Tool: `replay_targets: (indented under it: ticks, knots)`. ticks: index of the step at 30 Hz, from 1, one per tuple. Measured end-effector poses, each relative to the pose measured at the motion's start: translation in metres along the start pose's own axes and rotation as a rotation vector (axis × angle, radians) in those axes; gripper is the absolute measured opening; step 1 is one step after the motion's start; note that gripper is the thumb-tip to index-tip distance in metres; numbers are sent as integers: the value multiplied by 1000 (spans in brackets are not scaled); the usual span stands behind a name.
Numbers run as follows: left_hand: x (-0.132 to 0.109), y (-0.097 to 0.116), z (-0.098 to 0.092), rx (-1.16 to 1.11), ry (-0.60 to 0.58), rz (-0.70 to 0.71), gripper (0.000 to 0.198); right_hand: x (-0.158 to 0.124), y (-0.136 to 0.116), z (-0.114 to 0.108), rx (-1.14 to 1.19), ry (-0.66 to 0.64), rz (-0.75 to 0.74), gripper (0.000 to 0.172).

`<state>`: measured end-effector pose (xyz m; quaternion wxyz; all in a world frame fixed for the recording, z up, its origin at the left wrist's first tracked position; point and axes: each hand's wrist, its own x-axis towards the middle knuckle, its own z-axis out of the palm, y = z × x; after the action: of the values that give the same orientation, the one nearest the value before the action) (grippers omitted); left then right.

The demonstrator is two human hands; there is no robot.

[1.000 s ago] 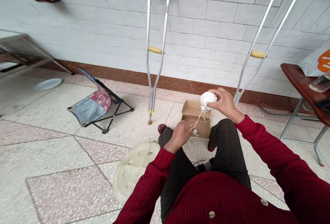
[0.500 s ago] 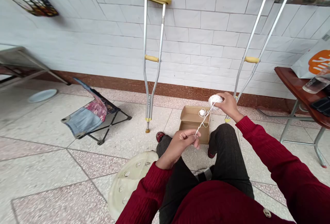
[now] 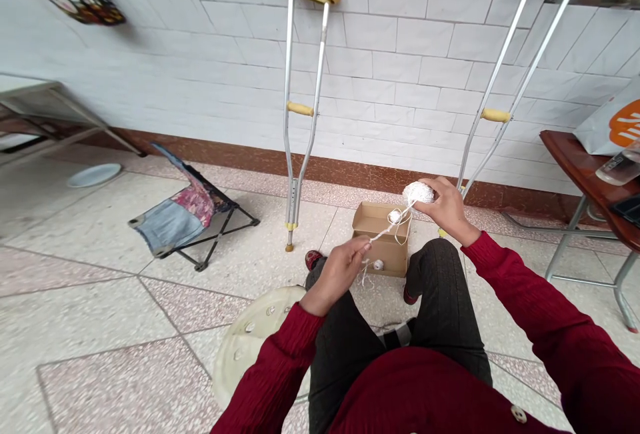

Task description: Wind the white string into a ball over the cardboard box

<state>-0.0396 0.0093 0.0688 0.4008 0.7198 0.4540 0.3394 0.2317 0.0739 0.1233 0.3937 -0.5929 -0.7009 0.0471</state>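
A ball of white twine [image 3: 417, 193] is being clenched in the right grip [image 3: 447, 209] above an open cardboard box [image 3: 380, 251], while a taut strand [image 3: 387, 229] is being pinched by the left grip [image 3: 336, 274], both forearms being angled inward over the knees.

Twine ball [image 3: 418, 193] in the right hand [image 3: 449, 211]: matt fibre, rough; strand [image 3: 387, 225] running to the left hand [image 3: 335, 276] looks like the same fibre; cardboard box [image 3: 380, 247] just below the grip, matt brown paper; aluminium crutch [image 3: 300, 121] beyond it, satin tube (grips [image 3: 300, 109] look like smooth yellow plastic); ribbed red knit sleeve [image 3: 525, 301] behind the grip, soft cloth.
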Motion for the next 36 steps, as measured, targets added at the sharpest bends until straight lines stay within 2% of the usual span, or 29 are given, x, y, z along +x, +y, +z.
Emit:
replay_targets:
  ticks: [3, 5, 7, 9, 11, 13, 15, 18, 21, 27, 31, 36]
  knots:
    - [18, -16, 1, 81, 101, 50, 26, -5, -22, -9, 6, -12, -107, 51]
    - [30, -14, 8, 37, 126, 76, 23, -5, -37, -12, -43, -33, -169, 53]
    - [40, 0, 20, -174, 119, 43, 36, -3, -49, -14, -121, -63, -204, 54]
    - [44, 19, 31, -502, 71, -9, 44, 2, -57, -14, -211, -106, -216, 53]
    - [43, 36, 40, -780, 43, -38, 45, 7, -59, -15, -289, -139, -217, 53]
    - [37, 45, 45, -878, 44, -64, 38, 12, -57, -16, -345, -151, -217, 54]
    - [30, 47, 46, -826, 17, -106, 26, 15, -51, -15, -387, -155, -207, 55]
    - [19, 46, 40, -706, -59, -141, 32, 16, -38, -11, -433, -195, -193, 54]
    - [9, 51, 28, -682, -98, -158, 33, 12, -24, -3, -442, -253, -190, 54]
    - [-5, 60, 12, -699, -197, -173, 37, 9, -11, 13, -293, -281, -192, 59]
    - [-10, 48, 8, -705, -225, -208, 39, 15, -8, 15, -82, -278, -124, 56]
    - [-7, 25, 10, -734, -130, -246, 39, 17, -12, 5, 64, -278, -77, 49]
